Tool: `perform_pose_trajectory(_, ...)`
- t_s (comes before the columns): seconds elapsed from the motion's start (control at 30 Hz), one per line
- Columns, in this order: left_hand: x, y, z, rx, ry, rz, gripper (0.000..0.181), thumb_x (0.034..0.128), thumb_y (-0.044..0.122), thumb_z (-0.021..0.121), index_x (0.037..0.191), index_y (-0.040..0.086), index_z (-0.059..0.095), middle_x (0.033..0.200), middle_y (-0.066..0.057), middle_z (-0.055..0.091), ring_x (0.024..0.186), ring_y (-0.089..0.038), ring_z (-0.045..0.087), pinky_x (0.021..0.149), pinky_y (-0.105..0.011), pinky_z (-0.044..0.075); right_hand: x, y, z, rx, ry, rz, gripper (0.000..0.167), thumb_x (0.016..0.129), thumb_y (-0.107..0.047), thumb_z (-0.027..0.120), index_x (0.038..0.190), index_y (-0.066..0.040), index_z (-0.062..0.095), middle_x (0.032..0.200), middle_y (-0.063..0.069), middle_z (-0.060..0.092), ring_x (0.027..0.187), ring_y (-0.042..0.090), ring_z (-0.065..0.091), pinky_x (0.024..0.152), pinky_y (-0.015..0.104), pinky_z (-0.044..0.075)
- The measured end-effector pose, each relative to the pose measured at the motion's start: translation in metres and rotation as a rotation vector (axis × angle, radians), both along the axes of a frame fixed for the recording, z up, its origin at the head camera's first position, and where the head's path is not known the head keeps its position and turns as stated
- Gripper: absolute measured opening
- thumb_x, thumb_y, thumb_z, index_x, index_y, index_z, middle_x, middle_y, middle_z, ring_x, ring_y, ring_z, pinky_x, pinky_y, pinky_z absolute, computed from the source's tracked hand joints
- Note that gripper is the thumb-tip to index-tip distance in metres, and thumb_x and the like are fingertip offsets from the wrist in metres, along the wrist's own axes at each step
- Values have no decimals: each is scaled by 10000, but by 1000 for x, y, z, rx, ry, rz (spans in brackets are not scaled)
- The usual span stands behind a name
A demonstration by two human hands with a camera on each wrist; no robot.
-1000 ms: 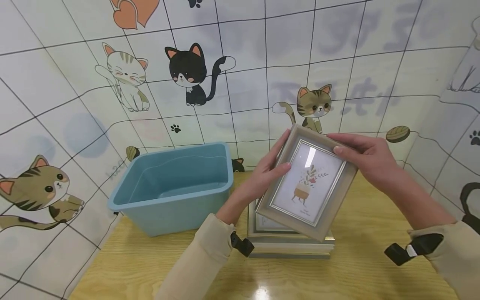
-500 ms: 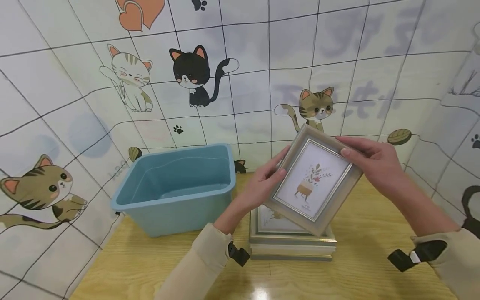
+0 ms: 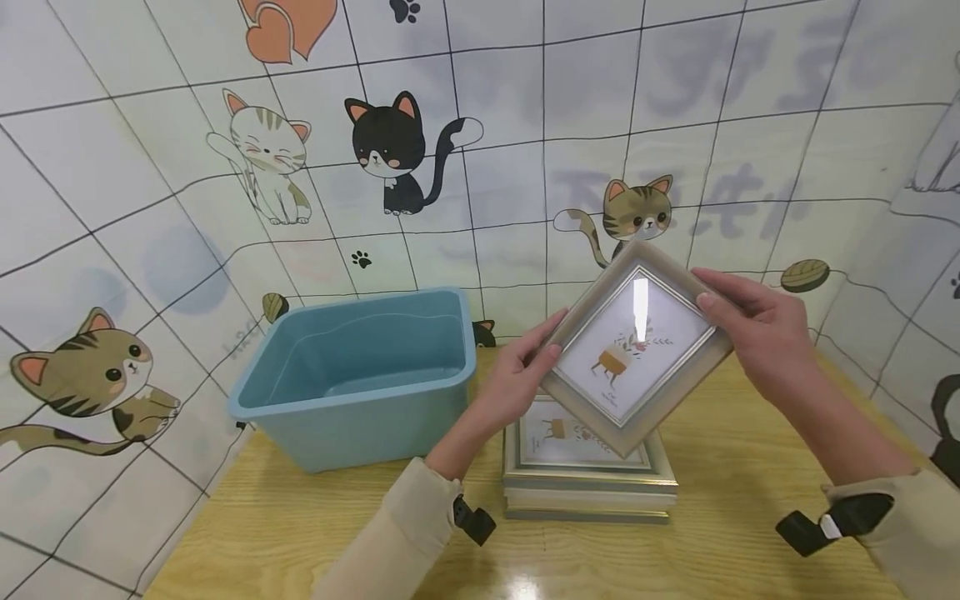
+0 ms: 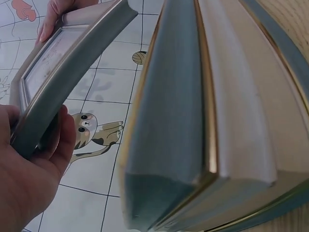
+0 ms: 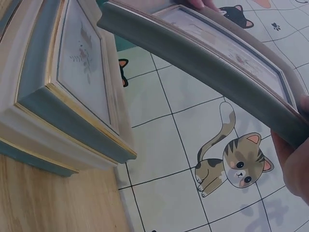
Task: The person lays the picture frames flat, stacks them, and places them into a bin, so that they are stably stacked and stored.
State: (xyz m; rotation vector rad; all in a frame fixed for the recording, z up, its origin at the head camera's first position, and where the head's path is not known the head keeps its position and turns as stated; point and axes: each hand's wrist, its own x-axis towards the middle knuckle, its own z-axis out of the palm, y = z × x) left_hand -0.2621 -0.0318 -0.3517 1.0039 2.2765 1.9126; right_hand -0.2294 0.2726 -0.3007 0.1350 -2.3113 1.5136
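Observation:
Both hands hold up a beige picture frame [image 3: 592, 404] with a silver inner edge and a print of a plant in a brown pot. On its left edge, the left hand [image 3: 517, 375] grips with the thumb in front and fingers behind. The right hand [image 3: 772, 333] pinches the upper right edge, thumb on the front. Below the lifted frame lies a stack of picture frames [image 3: 588, 493] on the wooden table, its top print partly covered. In the left wrist view the stacked frames' edges [image 4: 169, 106] look grey-blue, gold and cream.
A light blue plastic tub [image 3: 360, 433] stands on the table [image 3: 285, 542] left of the stack. A wall covering [image 3: 502, 167] with cartoon cats rises behind and at both sides. Part of a black curved object [image 3: 947, 425] shows at the far right edge.
The held picture frame has tilted further clockwise and shifted slightly right with both hands. More of the stack's top print shows now. The tub and stack stay in place; the head view shifted slightly.

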Motion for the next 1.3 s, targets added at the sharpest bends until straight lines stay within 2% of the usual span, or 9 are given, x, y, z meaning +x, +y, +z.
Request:
perform_pose_trajectory(0.3, 0, 2, -11, 106, 19, 102, 418, 1103, 142, 464, 1516, 95, 503, 1278, -198, 605, 889, -169, 632, 714, -281, 556, 13, -7, -24, -399, 11, 44, 451, 1000, -230, 689, 1434, -129, 617, 1169, -108, 652, 995, 14, 619, 773, 109, 517)
perform_pose_trajectory(0.5, -1, 3, -18, 133, 23, 217, 339, 1088, 186, 508, 1389, 80, 623, 1170, -179, 653, 857, -168, 642, 705, -284, 559, 28, -20, -48, -657, -51, 116, 449, 972, -149, 720, 1412, -116, 637, 1181, -36, 616, 983, 46, 657, 797, 193, 557)
perform_pose_trajectory(0.63, -4, 4, -24, 127, -15, 296, 277, 1059, 180, 572, 1289, 74, 685, 1140, -159, 668, 844, -177, 648, 701, -305, 571, 36, -22, -61, -717, -118, 151, 440, 966, -124, 724, 1399, -162, 654, 1175, -40, 615, 969, 58, 671, 786, 236, 576)
perform_pose_trajectory(0.7, -6, 4, -26, 118, -45, 334, 253, 1043, 180, 599, 1250, 82, 706, 1123, -136, 673, 846, -168, 639, 706, -306, 567, 39, -22, -67, -645, -148, 137, 468, 983, -129, 705, 1441, -141, 611, 1128, -95, 644, 940, 56, 680, 764, 242, 583)
perform_pose_trajectory(0.8, -8, 5, -28, 83, -85, 374, 239, 1023, 190, 622, 1217, 94, 724, 1095, -92, 680, 859, -154, 620, 720, -304, 553, 44, -22, -75, -441, -174, 78, 534, 1014, -135, 663, 1513, -42, 497, 1079, -115, 669, 887, 44, 683, 729, 245, 588)
perform_pose_trajectory(0.9, -10, 6, -30, 40, -122, 401, 225, 1007, 191, 638, 1184, 95, 738, 1068, -63, 686, 871, -147, 598, 735, -301, 530, 49, -25, -82, -217, -184, 28, 542, 1040, -121, 609, 1522, 47, 430, 1134, 67, 696, 863, 18, 666, 708, 244, 587)
perform_pose_trajectory(1.0, -14, 6, -32, 10, -146, 422, 204, 1003, 190, 651, 1155, 88, 741, 1075, -60, 685, 893, -157, 579, 763, -312, 510, 54, -28, -86, -66, -185, 25, 523, 1048, -109, 579, 1515, 70, 424, 1234, 310, 637, 862, -16, 642, 697, 248, 587)
perform_pose_trajectory(1.07, -15, 6, -32, 0, -165, 439, 191, 1001, 195, 657, 1138, 91, 740, 1087, -73, 681, 909, -187, 578, 779, -349, 511, 55, -30, -88, 2, -183, 36, 518, 1047, -104, 579, 1512, 70, 429, 1274, 374, 598, 867, -38, 629, 692, 248, 587)
perform_pose_trajectory(1.3, -19, 3, -35, 3, -209, 497, 151, 972, 184, 687, 1092, 103, 731, 1213, -70, 667, 1156, -232, 543, 1012, -448, 428, 59, -34, -89, 131, -185, 65, 565, 999, -101, 663, 1489, 84, 453, 1211, 325, 649, 854, 32, 668, 671, 270, 589)
